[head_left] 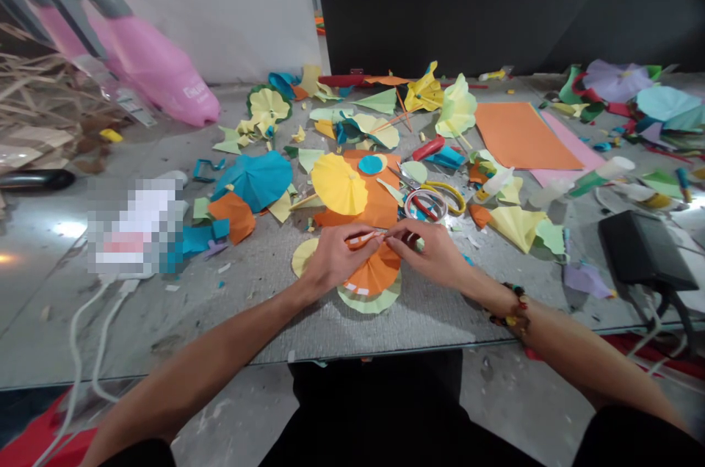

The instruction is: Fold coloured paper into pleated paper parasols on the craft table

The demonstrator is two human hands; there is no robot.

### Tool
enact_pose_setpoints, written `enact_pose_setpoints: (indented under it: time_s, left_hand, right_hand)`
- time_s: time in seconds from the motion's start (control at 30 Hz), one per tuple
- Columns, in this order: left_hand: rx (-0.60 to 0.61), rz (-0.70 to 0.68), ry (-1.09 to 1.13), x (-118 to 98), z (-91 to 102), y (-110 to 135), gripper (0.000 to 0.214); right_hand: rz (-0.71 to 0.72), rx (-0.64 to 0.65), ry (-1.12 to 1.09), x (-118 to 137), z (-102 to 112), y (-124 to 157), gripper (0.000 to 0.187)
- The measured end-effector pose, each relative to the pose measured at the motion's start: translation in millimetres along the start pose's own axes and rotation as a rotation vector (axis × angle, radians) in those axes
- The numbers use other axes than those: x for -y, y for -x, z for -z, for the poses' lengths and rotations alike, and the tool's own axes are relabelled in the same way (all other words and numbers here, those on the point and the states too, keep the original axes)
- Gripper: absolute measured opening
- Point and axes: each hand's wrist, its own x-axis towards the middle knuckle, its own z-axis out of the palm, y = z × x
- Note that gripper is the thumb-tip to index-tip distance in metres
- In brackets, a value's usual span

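Observation:
My left hand point(338, 258) and my right hand point(427, 252) meet fingertip to fingertip above a pleated orange paper disc point(374, 272). A narrow white strip point(360, 238), which looks like tape, is pinched in my left fingers. The right thumb and forefinger are closed at the strip's end; whatever lies between them is too small to make out. Several short white pieces point(359, 291) stick along the disc's near edge. Under it lies a pale green pleated paper disc point(374, 302), and a pale yellow disc point(304, 258) pokes out beside my left hand.
Beyond my hands are a yellow paper umbrella point(340, 184), a blue one point(256, 180), scissors point(446, 195) and a tape roll point(426, 204). Orange sheets point(529, 135) lie right of centre. A black power adapter point(647, 250), blurred white device point(137, 221) and pink spray bottle point(159, 70) flank the workspace.

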Motion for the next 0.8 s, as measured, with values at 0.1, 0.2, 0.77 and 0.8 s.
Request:
enact_pose_setpoints:
  time_s: [0.1, 0.2, 0.77, 0.8]
  left_hand:
    - [-0.026, 0.008, 0.020, 0, 1.3, -1, 0.029]
    - [-0.054, 0.016, 0.042, 1, 1.3, -2, 0.028]
    - [-0.004, 0.005, 0.186, 9, -3.2, -4, 0.024]
    - [0.005, 0.001, 0.206, 10, -3.6, -5, 0.023]
  right_hand:
    - [-0.080, -0.037, -0.139, 0, 3, -1, 0.020]
    - [-0.081, -0.104, -0.220, -2, 5, -3, 0.041]
    - [-0.006, -0.083, -0.333, -8, -3, -2, 0.033]
    - [0.004, -0.074, -0.321, -8, -4, -1, 0.032]
